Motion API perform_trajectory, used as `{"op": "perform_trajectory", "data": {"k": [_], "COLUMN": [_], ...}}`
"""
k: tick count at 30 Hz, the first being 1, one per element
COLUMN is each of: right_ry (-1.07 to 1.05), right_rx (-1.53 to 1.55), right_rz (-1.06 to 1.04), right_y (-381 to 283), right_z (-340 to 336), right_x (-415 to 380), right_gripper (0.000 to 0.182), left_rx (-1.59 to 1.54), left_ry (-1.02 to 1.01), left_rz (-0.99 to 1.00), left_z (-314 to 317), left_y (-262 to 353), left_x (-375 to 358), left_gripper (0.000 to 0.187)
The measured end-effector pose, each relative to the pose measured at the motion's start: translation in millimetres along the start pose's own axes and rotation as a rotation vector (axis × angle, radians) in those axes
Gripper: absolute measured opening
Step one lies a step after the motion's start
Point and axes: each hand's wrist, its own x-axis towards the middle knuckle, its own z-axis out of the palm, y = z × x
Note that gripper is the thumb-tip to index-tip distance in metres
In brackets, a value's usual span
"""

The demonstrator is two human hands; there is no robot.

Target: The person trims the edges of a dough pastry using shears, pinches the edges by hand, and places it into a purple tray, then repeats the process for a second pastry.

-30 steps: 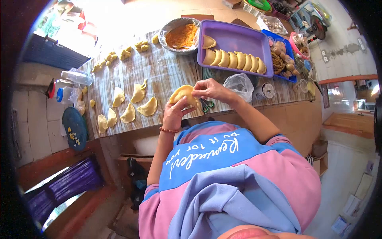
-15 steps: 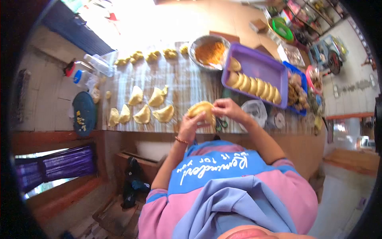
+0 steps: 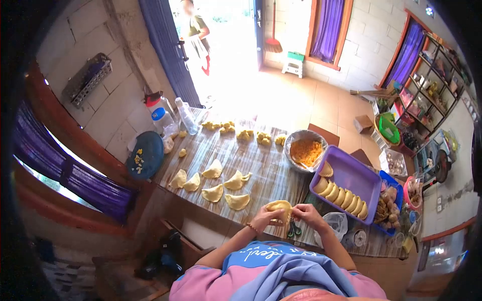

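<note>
A half-moon dough pastry is held up between my two hands above the table's near edge. My left hand is closed around its left side, with the thumb across the front. At its right end, my right hand pinches the curved edge between thumb and fingers. Green-handled scissors lie just below on the table. Several flat half-moon pastries rest on the table to the left. On the right, a purple tray holds a row of pastries with crimped-looking edges.
A metal bowl of orange filling stands behind the tray. Lumps of dough line the far edge. At left are a blue plate and a clear bottle. A person stands in the doorway.
The head view has tilted up, so the doorway and the person there now show. Both hands still hold the pastry, and my right fingers stay at its edge.
</note>
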Motion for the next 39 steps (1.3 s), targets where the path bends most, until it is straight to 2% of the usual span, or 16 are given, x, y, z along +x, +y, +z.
{"op": "perform_trajectory", "data": {"k": [7, 13, 17, 19, 20, 22, 28, 29, 35, 39], "right_ry": [0.065, 0.099, -0.025, 0.069, 0.119, 0.166, 0.024, -0.051, 0.014, 0.03], "right_rx": [-0.029, -0.022, -0.091, -0.164, -0.228, -0.162, 0.154, 0.209, 0.004, 0.109], "right_rz": [-0.058, -0.076, -0.211, -0.249, -0.231, -0.162, -0.031, -0.004, 0.015, -0.013], "right_y": [-2, -30, -22, -22, -18, -11, -12, -6, -16, -15], "right_z": [5, 4, -12, -9, -7, -3, -4, -9, -1, 8], "right_x": [11, 1, 15, 15, 16, 17, 4, 5, 3, 2], "right_gripper": [0.021, 0.022, 0.024, 0.023, 0.022, 0.021, 0.025, 0.029, 0.022, 0.023], "left_rx": [0.029, 0.023, 0.055, 0.038, 0.028, 0.084, 0.04, 0.039, 0.08, 0.105], "left_ry": [-0.061, -0.086, -0.128, -0.132, -0.123, -0.047, -0.083, -0.076, -0.09, -0.12], "left_rz": [-0.049, 0.051, 0.111, 0.074, 0.067, 0.053, 0.014, 0.002, -0.038, -0.043], "left_z": [1, -2, -4, -3, -3, 4, -3, -3, 0, -4], "left_y": [10, 14, 23, 27, 25, 28, 22, 23, 21, 18], "left_x": [-4, 6, 12, 12, 15, 11, 11, 10, 2, 1], "left_gripper": [0.039, 0.039, 0.038, 0.037, 0.036, 0.032, 0.031, 0.031, 0.032, 0.034]}}
